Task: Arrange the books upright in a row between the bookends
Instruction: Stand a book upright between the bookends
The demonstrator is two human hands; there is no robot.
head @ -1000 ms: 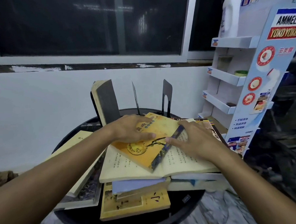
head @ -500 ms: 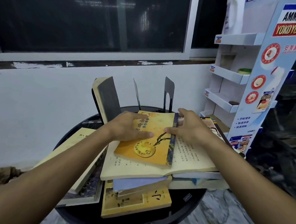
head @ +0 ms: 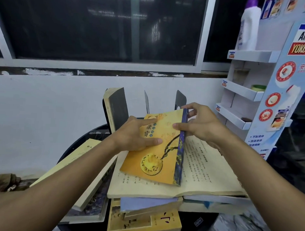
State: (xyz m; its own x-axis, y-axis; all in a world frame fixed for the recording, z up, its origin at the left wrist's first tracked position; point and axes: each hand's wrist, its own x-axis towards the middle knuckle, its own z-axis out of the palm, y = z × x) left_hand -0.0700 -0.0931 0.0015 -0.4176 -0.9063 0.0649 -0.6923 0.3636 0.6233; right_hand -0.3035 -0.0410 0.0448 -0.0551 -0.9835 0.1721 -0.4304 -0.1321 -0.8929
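An orange book (head: pixel 155 150) with a dark blue spine lies tilted above an open book (head: pixel 207 165) on top of the pile. My left hand (head: pixel 133 135) holds its left edge, thumb and forefinger on the cover. At the spine near the far corner, my right hand (head: pixel 201 124) pinches it. One grey-covered book (head: pixel 116 107) stands upright at the back, leaning on a black bookend (head: pixel 103 112). To its right, two more black bookends (head: pixel 146 101) (head: pixel 180 99) stand upright, with a gap between them.
All of it sits on a round black table (head: pixel 205 222) against a white wall. Flat books: a pale yellow one (head: pixel 74 164) at left, a lavender one (head: pixel 145 204) and a yellow one (head: pixel 144 222) at front. A cardboard display shelf (head: pixel 244 91) stands close on the right.
The orange book has turned straight and its far end has risen off the open book. My right hand moved from the open page up to the spine and took hold of it.
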